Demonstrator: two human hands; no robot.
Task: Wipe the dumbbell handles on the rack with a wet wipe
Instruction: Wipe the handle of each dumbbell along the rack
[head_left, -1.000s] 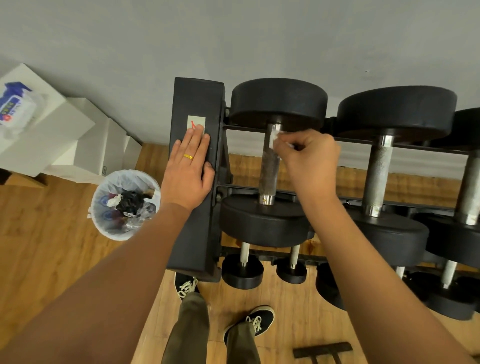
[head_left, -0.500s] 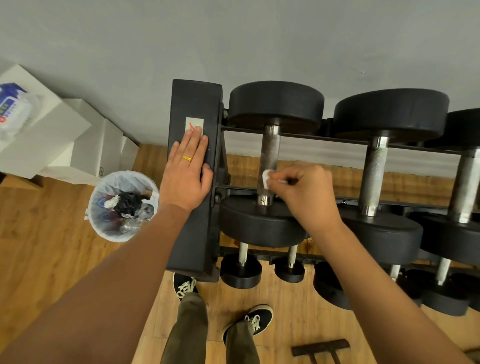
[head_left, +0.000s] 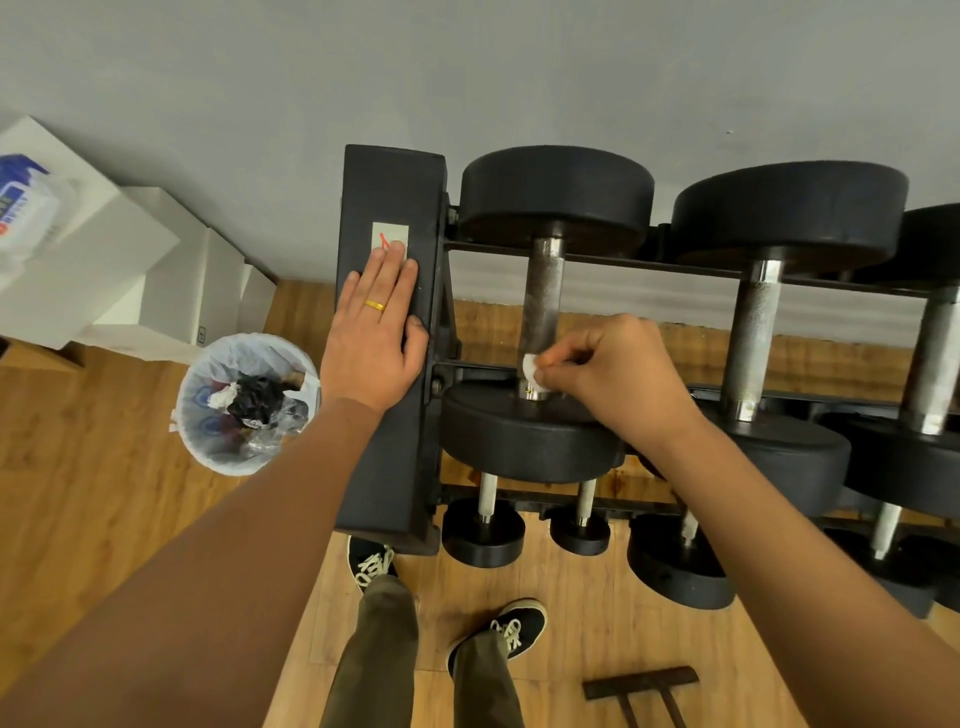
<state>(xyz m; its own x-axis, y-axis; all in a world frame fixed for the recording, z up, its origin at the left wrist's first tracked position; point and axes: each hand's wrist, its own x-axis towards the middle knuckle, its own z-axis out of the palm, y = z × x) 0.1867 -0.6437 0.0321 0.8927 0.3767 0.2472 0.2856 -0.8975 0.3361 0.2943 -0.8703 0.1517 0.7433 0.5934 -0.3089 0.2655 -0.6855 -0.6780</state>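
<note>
Dumbbell handle (head_left: 543, 301): seen from the head camera, it sits at the left end of the rack's (head_left: 389, 467) top row and runs away from the viewer between two round black weights. The wet wipe (head_left: 530, 370) is pressed against the near end of this handle, just above the collar where it meets the near weight.

The right hand (head_left: 618, 379) lies just right of the handle at that spot. Its fingers are curled and pinch the small bunched wipe, which shows as a white wad at the hand's left edge, touching the metal.

The left hand (head_left: 374, 338) lies flat on top of the rack's black end post, fingers straight and close together, gripping nothing. Its fingertips touch a pale label (head_left: 387, 233), and a gold ring (head_left: 375, 305) sits on one finger.

The next dumbbell (head_left: 750, 338) to the right lies parallel, its handle bare. Smaller dumbbells (head_left: 483, 530) rest on a lower row.

A bin (head_left: 208, 452) with a white liner stands on the wooden floor (head_left: 93, 493) left of the rack, holding crumpled black and white waste. White boxes (head_left: 171, 270) stand against the grey wall, with a pack of wipes (head_left: 21, 208) on top at the frame's left edge. The person's dark shoes (head_left: 519, 626) and olive trousers show below.
</note>
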